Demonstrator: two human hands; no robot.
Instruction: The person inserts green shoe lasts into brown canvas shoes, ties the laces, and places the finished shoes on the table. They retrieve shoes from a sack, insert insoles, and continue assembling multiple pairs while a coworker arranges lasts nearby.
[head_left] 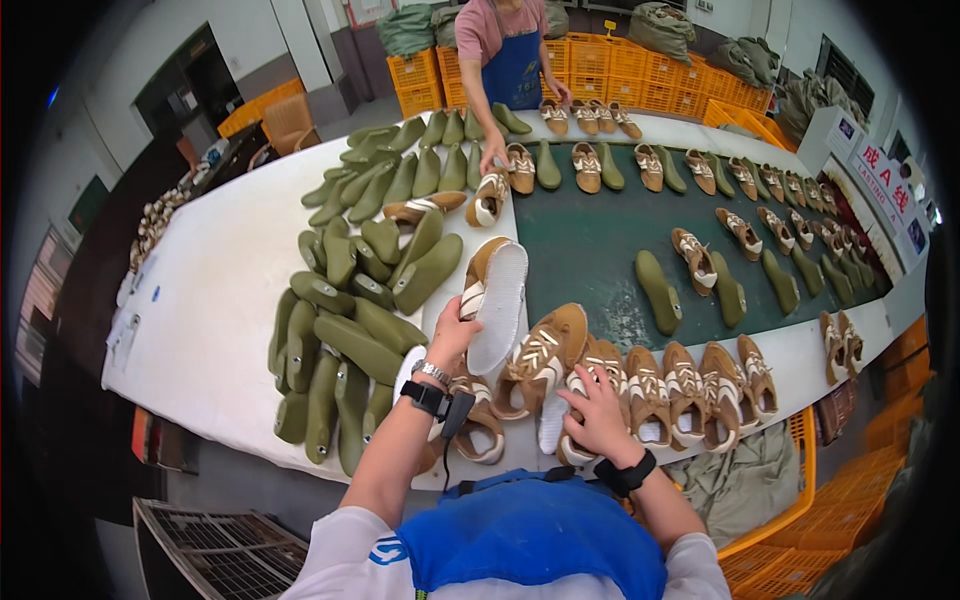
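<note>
My left hand is closed round the side of a tan-and-white sneaker, held tilted with its white underside showing. Low at the near edge of the table, my right hand rests with fingers apart over the shoes there; whether it touches one is hard to tell. Between my hands lies a larger-looking tan lace-up sneaker, and a white sole piece shows beside my right fingers. Another tan sneaker sits below my left hand. Several tan sneakers line the edge right of my right hand.
Green shoe lasts are heaped on the white table at left. A green conveyor belt carries paired lasts and sneakers on the right. Across the table, a co-worker's hand is near a sneaker. Orange crates stand behind.
</note>
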